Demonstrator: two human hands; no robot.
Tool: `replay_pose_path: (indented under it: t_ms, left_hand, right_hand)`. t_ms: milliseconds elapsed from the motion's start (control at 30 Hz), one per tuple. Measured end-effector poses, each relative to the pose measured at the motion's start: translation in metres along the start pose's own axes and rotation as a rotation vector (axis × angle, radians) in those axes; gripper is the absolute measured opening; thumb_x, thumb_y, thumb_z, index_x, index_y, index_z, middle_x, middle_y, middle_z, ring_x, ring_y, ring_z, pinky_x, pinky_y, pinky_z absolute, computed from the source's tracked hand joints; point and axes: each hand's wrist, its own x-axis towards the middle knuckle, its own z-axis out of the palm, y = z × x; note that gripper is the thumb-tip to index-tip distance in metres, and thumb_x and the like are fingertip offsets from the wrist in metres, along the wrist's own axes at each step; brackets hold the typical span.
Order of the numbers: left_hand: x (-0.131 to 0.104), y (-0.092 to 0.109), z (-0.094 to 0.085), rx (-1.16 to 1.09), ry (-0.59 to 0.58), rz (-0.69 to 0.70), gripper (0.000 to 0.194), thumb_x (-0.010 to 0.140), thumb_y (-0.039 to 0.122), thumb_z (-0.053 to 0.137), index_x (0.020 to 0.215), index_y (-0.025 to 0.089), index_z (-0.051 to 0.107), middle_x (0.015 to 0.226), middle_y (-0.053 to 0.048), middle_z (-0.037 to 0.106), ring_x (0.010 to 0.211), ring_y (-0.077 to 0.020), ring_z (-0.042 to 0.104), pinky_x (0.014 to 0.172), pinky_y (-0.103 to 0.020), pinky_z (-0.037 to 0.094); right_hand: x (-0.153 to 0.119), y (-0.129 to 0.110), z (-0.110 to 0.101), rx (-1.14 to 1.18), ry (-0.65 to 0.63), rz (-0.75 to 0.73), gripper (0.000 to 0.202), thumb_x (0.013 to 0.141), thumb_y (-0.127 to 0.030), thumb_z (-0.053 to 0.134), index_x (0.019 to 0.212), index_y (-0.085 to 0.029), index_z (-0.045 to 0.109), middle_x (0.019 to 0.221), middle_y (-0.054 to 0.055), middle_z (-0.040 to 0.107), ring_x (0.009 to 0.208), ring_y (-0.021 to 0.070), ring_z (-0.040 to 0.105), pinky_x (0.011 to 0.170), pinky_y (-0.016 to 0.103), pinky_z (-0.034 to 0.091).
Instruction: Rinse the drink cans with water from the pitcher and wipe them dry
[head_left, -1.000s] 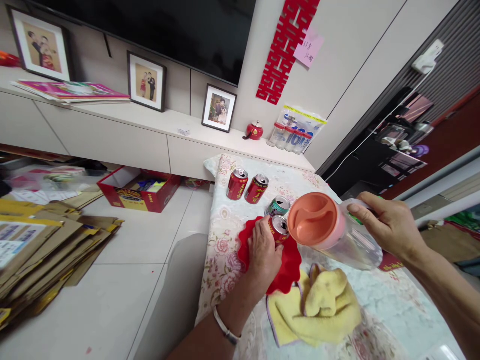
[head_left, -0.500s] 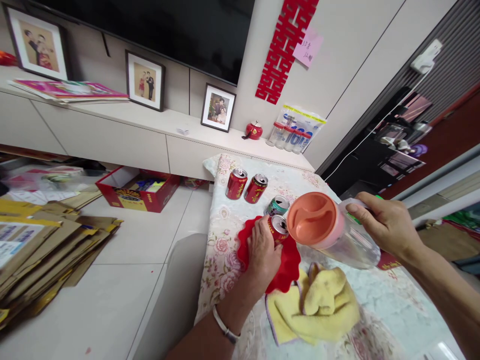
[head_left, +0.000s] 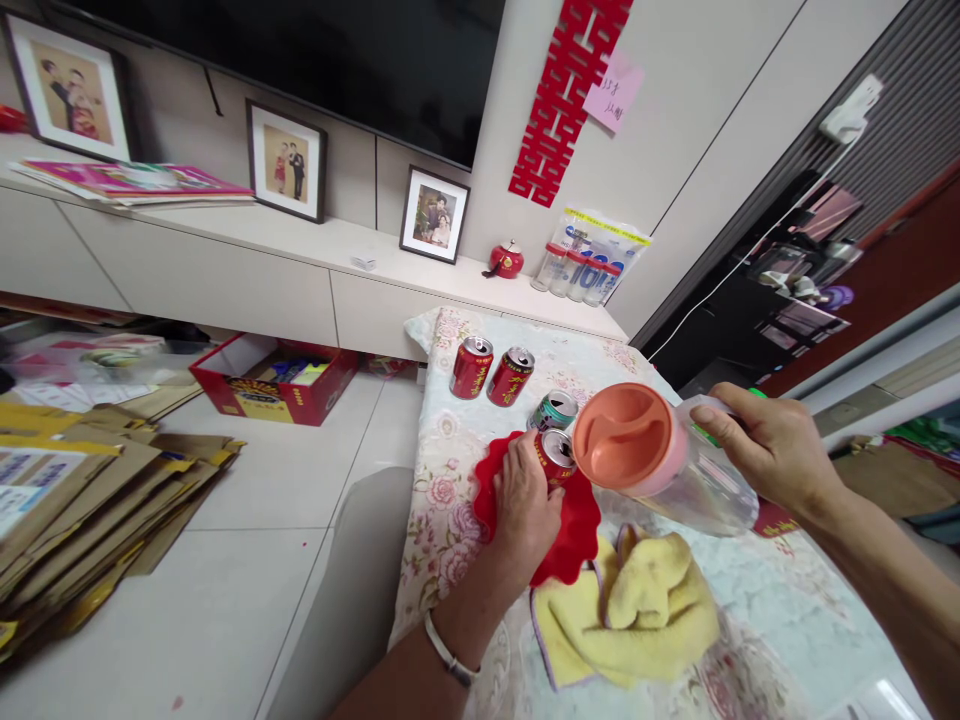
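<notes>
My left hand [head_left: 525,490] is wrapped round a red can [head_left: 556,455] above a red scalloped dish [head_left: 577,540]. My right hand [head_left: 772,440] grips the handle of a clear pitcher [head_left: 705,485], tilted on its side, its orange lid [head_left: 624,437] facing the held can. The lid's rim is beside the can's top; no stream of liquid can be made out. Just behind the held can is a green can [head_left: 555,410]. Two more red cans, one [head_left: 472,368] at the left and one [head_left: 511,377] beside it, stand upright farther back.
A crumpled yellow cloth [head_left: 637,610] lies on the flowered tablecloth [head_left: 442,440] near me. Behind the table, a ledge [head_left: 375,250] holds picture frames, a red pot [head_left: 507,260] and red-lidded jars [head_left: 576,275]. Flattened cardboard [head_left: 112,510] and a red box [head_left: 277,385] are on the floor.
</notes>
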Motion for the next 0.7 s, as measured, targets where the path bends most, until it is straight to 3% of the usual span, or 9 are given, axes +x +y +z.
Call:
replay_pose_path:
  t_ms: [700]
  left_hand:
    - [-0.0007,-0.0004,0.0002,0.008,-0.006,0.005,0.080,0.079,0.002,0.068,0.148,0.019,0.033,0.155,-0.017,0.049,0.149,-0.0327,0.044,0.119,-0.049,0.039]
  right_hand:
    - [0.0006,-0.0014,0.0005,-0.017,-0.007,0.026,0.062,0.099,-0.074,0.036,0.061,-0.025,0.043,0.043,-0.008,0.031,0.036,0.0109,0.032,0.041,0.026,0.026]
